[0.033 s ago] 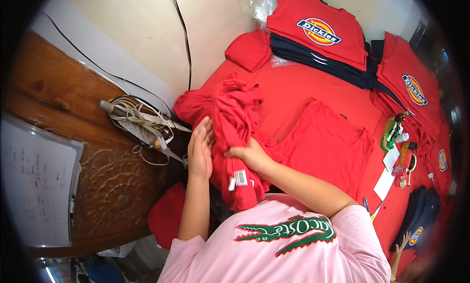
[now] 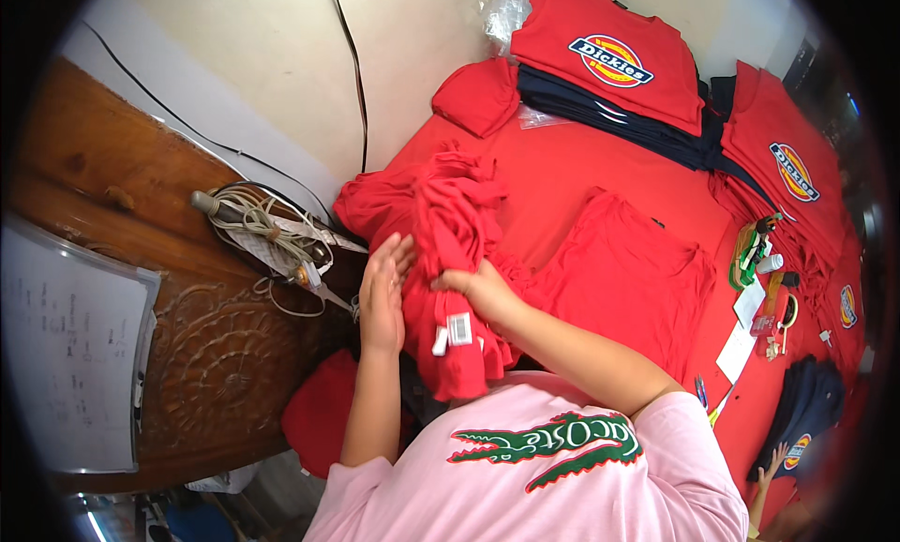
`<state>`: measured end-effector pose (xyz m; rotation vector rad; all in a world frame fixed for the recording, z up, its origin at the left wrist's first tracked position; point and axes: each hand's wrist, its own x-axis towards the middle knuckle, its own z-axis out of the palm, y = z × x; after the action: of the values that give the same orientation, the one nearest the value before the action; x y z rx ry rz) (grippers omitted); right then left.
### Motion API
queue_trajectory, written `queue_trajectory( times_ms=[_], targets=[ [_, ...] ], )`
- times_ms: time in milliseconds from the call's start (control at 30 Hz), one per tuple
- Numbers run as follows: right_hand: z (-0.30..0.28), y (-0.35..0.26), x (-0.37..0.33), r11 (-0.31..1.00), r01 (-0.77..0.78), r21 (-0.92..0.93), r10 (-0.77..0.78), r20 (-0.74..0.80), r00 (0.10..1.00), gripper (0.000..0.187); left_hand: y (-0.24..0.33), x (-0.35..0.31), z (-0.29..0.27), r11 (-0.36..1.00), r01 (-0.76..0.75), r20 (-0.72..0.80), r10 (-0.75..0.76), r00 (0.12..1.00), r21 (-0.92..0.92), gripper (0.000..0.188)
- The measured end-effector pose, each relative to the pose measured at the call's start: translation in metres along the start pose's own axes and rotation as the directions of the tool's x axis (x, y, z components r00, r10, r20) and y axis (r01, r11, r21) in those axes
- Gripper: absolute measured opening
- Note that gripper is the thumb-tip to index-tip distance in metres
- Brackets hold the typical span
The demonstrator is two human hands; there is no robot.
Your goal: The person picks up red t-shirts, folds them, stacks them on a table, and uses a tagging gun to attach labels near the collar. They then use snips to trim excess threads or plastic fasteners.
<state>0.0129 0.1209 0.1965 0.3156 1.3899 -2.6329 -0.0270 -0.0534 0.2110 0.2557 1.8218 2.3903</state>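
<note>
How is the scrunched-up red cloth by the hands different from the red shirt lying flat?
The scrunched-up cloth is bunched in wrinkly folds; the flat shirt is spread out. The right hand grips the scrunched-up cloth, while no hand touches the flat shirt. Both are red.

1. The red garment bundle point(image 2: 457, 225) now looks narrower and more gathered just above the right hand point(image 2: 486, 293).
2. The left hand point(image 2: 382, 303) has its fingertips slightly lower, beside the bundle.
3. The white label point(image 2: 459, 329) below the right hand has shifted slightly up, nearer that hand.
</note>
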Motion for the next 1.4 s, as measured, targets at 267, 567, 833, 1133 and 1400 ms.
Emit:
queue_trajectory(
  times_ms=[267,567,833,1133,1400],
  targets=[
    [0.098,-0.120,-0.012,0.978,0.113,0.175,-0.125,0.060,0.990,0.025,0.017,-0.095,-0.028,0.675,-0.586,0.248,0.536,0.807,0.449,0.145],
    [0.170,-0.199,-0.099,0.824,0.204,0.529,-0.372,0.232,0.899,0.023,0.048,-0.065,0.025,0.035,-0.679,0.362,0.826,0.433,0.733,0.134],
    [0.180,-0.216,-0.226,0.722,0.381,0.578,-0.582,0.209,0.786,0.010,0.126,-0.077,0.015,0.268,-0.733,0.236,0.830,0.505,0.625,0.132],
    [0.130,-0.230,-0.409,0.733,0.513,-0.447,-0.557,0.041,0.830,0.020,0.191,-0.174,0.049,0.671,-0.722,0.512,0.567,0.646,0.169,0.130],
    [0.134,-0.128,-0.409,0.524,0.130,-0.842,-0.156,0.055,0.986,0.040,0.078,-0.224,0.094,0.868,-0.469,0.769,0.184,0.612,0.166,0.128]
  ],
)
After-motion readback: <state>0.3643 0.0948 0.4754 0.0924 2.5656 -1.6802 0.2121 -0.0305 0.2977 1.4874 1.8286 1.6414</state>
